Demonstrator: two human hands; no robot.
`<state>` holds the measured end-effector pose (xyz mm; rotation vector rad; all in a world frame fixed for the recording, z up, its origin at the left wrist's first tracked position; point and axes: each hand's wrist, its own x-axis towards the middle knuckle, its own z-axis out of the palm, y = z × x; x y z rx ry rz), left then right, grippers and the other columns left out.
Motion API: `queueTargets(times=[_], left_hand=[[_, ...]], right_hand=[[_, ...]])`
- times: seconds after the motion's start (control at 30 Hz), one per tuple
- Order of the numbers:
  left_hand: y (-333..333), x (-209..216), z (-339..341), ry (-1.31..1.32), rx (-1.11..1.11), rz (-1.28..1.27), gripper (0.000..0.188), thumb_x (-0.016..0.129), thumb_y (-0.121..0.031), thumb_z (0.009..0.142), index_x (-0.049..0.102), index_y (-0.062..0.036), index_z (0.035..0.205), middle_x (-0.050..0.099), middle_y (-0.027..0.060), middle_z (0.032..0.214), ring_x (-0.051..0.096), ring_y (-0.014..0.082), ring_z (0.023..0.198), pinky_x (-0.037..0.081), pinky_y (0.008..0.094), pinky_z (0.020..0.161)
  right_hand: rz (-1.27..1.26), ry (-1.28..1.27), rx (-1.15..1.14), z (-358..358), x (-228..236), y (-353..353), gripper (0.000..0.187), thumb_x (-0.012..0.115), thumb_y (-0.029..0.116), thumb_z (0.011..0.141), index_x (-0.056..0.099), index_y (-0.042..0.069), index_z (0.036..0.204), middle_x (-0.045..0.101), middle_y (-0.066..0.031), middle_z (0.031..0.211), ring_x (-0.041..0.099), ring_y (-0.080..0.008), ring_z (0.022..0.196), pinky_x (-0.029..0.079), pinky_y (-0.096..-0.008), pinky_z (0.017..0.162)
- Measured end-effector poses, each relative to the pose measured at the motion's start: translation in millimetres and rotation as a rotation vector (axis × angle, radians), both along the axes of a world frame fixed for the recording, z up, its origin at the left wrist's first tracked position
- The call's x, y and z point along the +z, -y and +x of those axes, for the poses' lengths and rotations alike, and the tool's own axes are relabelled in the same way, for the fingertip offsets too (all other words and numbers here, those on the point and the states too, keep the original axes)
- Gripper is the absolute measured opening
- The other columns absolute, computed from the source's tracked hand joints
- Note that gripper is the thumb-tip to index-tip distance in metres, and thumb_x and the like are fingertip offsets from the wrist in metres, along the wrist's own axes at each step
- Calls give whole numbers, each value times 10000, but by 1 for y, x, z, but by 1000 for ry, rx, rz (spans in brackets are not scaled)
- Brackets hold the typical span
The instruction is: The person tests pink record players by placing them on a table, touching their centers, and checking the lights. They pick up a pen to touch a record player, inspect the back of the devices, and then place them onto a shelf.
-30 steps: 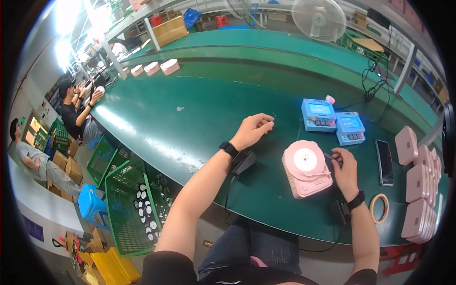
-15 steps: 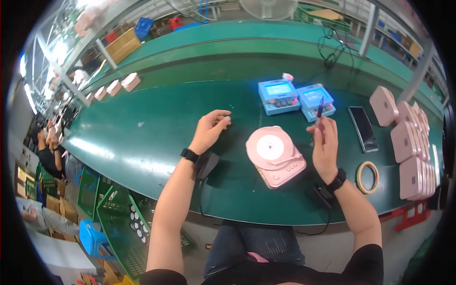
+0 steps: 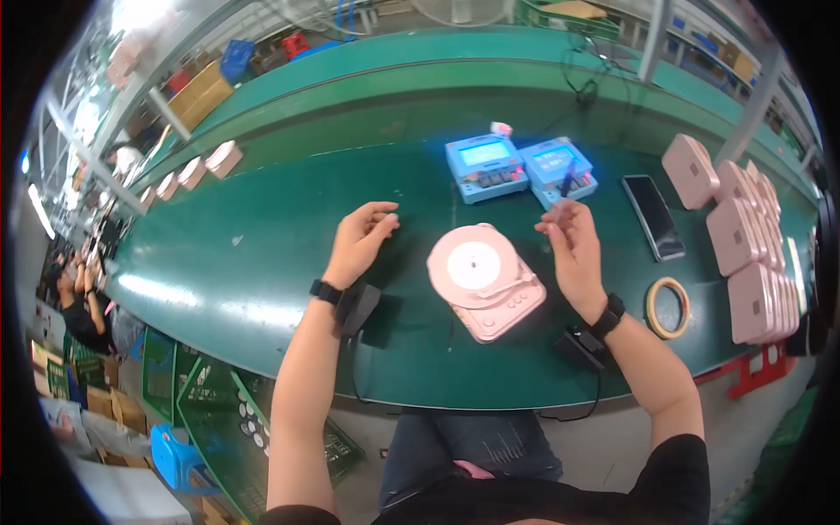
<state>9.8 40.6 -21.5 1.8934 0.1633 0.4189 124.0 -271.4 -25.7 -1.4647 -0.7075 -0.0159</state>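
In front of us, a pale pink record-player-shaped device with a round white disc on top (image 3: pixel 484 293) lies flat on the long dark green desk (image 3: pixel 289 229), between our two hands and touching neither. Its small pink arm slants beside the disc, with buttons on the corner nearest us.

Our left hand (image 3: pixel 358 241) is over the desk to the left of the device, loosely curled, with a narrow gap between thumb and fingers. Our right hand (image 3: pixel 575 249), to the right of the device, pinches a thin dark pen-like tool (image 3: pixel 567 181) that points up and away from us; it is blurred, so we cannot tell its exact kind.

Beyond the device we see two light blue boxes with glowing screens, side by side: the left blue box (image 3: pixel 486 166) and the right blue box (image 3: pixel 557 171), the tool's tip showing in front of the latter. To the right of our right hand lie a black rectangular smartphone (image 3: pixel 653 217) and a tan ring-shaped roll of tape (image 3: pixel 650 310). Farther right, pink rounded-square cases (image 3: pixel 738 234) stand in rows.
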Motion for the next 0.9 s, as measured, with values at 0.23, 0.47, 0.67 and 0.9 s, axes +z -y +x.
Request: queueTargets(times=[0.23,0.47,0.67,0.9], left_hand=[[5,-10,7,47,18,68,284,618,-155,926,609,12,1155,680,65,920,632,110,829,512,247,747],[8,-3,-1,93,67,155,267,640,-171,901,634,16,1092,664,48,815,593,92,724,489,249,684],[9,-1,1,94,63,161,270,645,-172,899,635,9,1099,663,50,813,597,99,725,492,250,690],[0,-7,-3,49,62,136,263,635,-151,911,629,8,1120,670,47,877,608,85,788,500,238,714]], right_hand=[[-64,-67,79,21,-27,7,213,496,91,987,502,8,1183,557,-36,959,557,-109,848,474,-235,761],[-97,-138,135,12,-11,8,228,478,164,1008,516,39,1195,429,52,795,356,-10,615,274,-154,512],[-150,-124,52,-2,-1,7,195,482,191,1010,510,68,1159,451,66,739,302,5,546,204,-157,459],[-73,-231,70,-5,1,1,131,491,201,1010,467,74,1031,638,-38,802,313,9,525,215,-176,449]])
